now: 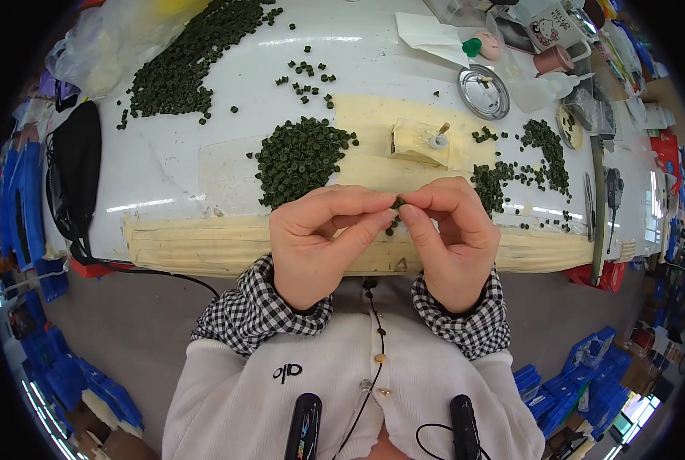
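Observation:
Both hands meet over the near edge of the white table. Thumb and forefinger of my left hand (319, 238) pinch a small dark green round part (398, 203). My right hand (453, 234) pinches that part from the other side. Fingertips cover most of it. A few more green pieces lie just below the fingertips. Left of my hands is a dense pile of green parts (300, 157). To the right lies a looser group of green parts (488, 184). Beyond my hands, a tape-wrapped block (419, 143) with a small upright peg sits on yellowish tape.
A larger green heap (174, 84) spreads at the far left beside a clear plastic bag (101, 57). A round metal lid (483, 92), a squeeze bottle (545, 90) and a mug (555, 29) stand far right. A black pouch (74, 180) lies on the left edge.

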`<state>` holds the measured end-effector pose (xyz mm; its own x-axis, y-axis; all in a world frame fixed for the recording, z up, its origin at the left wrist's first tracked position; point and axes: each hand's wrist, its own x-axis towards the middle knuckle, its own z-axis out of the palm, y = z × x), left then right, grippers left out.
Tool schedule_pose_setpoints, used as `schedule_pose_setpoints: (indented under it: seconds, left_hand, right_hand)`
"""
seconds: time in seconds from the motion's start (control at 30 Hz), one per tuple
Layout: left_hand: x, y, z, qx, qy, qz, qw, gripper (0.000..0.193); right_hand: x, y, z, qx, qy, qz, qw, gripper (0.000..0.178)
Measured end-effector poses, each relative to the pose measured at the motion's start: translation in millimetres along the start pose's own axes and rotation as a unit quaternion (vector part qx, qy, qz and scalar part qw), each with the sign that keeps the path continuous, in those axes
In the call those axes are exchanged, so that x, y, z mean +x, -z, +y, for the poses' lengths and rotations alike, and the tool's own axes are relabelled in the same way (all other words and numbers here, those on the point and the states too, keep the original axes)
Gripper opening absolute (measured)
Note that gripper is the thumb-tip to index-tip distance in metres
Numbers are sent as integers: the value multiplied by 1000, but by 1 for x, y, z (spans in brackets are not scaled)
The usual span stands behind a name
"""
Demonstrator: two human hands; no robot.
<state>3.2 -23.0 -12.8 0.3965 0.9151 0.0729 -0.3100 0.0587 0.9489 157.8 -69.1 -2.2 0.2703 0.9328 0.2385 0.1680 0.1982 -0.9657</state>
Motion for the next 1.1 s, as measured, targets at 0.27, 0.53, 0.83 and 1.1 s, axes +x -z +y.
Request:
schedule_pose_setpoints:
  seconds: [0.27,0.53,0.83,1.1]
  left_hand:
    - [3,1,3,-83,69,2,994,17]
    - [5,5,5,-16,28,-11,999,17]
    - [7,7,8,6,14,-30,999,16]
    - [6,9,5,26,2,-41,999,18]
  right_hand:
    - [-3,-2,2,-80,87,13,993,22]
    - [-2,3,4,-72,90,-36,993,26]
    - [-4,6,2,-25,54,-57,997,27]
    - [-5,6,2,-50,78,-47,995,28]
